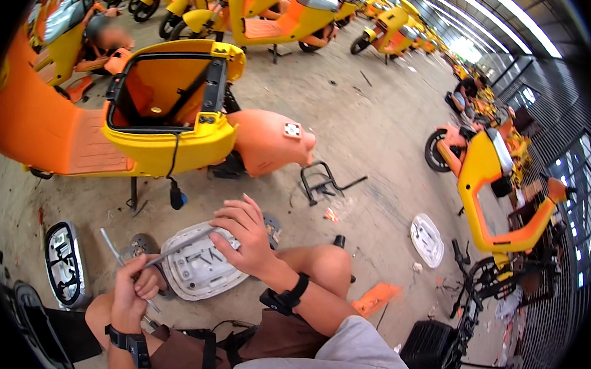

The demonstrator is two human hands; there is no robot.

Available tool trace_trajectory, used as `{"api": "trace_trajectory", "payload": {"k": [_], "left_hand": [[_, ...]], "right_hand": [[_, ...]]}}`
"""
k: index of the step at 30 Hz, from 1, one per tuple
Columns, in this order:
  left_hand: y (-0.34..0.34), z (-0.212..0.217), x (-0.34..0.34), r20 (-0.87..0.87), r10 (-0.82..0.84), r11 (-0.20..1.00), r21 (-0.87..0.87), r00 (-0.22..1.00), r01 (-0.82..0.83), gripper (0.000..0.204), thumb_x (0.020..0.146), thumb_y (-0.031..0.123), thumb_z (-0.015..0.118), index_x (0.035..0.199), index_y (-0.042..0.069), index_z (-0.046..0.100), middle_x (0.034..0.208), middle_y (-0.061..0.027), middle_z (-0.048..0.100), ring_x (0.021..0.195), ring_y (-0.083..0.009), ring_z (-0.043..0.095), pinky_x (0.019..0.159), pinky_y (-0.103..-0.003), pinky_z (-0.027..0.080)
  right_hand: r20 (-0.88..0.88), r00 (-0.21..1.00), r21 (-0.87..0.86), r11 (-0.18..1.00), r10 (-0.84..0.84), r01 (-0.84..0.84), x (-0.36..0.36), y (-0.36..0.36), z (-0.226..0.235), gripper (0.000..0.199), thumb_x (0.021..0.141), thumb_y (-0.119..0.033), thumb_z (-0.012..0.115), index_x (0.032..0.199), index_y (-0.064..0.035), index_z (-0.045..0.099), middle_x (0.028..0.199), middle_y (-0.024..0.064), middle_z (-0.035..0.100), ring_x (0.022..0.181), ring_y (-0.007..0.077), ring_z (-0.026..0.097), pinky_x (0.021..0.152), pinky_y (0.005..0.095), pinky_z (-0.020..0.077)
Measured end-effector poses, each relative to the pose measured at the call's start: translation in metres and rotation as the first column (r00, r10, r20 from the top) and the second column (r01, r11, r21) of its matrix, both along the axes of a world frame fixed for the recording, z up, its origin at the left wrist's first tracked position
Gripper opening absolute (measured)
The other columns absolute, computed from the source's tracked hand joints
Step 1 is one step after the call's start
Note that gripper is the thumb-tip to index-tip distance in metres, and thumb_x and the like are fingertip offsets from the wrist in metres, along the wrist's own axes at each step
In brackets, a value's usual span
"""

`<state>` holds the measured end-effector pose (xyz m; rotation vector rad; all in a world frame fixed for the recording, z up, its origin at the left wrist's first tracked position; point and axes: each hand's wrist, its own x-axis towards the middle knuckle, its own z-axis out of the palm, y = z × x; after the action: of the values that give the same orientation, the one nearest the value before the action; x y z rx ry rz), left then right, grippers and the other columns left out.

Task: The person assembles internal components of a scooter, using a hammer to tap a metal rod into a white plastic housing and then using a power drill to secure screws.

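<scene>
A thin grey strip (180, 248) stretches between my two hands. My left hand (133, 288) is closed round its lower end and also grips a slim silvery rod (110, 244), which sticks out above and below the fist. The strip's upper end goes between the thumb and fingers of my right hand (242, 232); those fingers are fairly straight, and their contact with it is partly hidden. Below the hands, a white oval scooter seat base (202, 273) lies underside up between my legs, with small dark parts on it.
Ahead stands a yellow-orange scooter (169, 151) with its seat compartment uncovered and a cable hanging down. Another seat base (66, 265) lies at left, a white one (427, 240) at right. A black metal frame (322, 185) is on the floor. Several scooters and a person (464, 97) are farther off.
</scene>
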<state>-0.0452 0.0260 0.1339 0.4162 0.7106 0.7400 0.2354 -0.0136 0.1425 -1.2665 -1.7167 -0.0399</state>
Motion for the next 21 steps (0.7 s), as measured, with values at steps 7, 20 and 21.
{"api": "trace_trajectory", "payload": {"k": [7,20,21], "left_hand": [[-0.010,0.008,0.020,-0.033,-0.278,0.959,0.038,0.960,0.279,0.032,0.100,0.020,0.044,0.108,-0.006,0.061,0.044,0.0031,0.026,0.036,-0.0063,0.023,0.033,-0.022,0.020],[0.002,0.015,-0.001,-0.054,-0.264,0.964,-0.048,0.963,0.261,0.034,0.101,0.022,0.043,0.113,-0.005,0.060,0.045,0.0045,0.025,0.035,-0.0079,0.021,0.033,-0.023,0.021],[0.005,0.011,-0.002,0.008,-0.201,0.976,-0.083,0.980,0.201,0.034,0.101,0.022,0.044,0.113,-0.005,0.060,0.045,0.0045,0.025,0.035,-0.0078,0.021,0.034,-0.022,0.021]], "right_hand": [[0.062,0.981,0.057,0.982,-0.186,0.182,-0.018,0.009,0.007,0.011,0.082,-0.012,0.065,0.092,-0.0088,0.070,0.102,0.0049,0.065,0.114,0.0259,0.053,0.107,0.0506,0.0299],[0.028,0.995,0.081,0.992,-0.097,0.095,-0.038,0.016,0.009,0.012,0.080,-0.010,0.065,0.090,-0.0098,0.072,0.109,0.0048,0.066,0.119,0.0310,0.052,0.111,0.0550,0.0237],[0.029,0.995,0.112,0.990,-0.093,0.089,-0.038,0.014,0.011,0.010,0.081,-0.011,0.065,0.089,-0.0094,0.071,0.108,0.0050,0.066,0.120,0.0308,0.051,0.112,0.0557,0.0223]]}}
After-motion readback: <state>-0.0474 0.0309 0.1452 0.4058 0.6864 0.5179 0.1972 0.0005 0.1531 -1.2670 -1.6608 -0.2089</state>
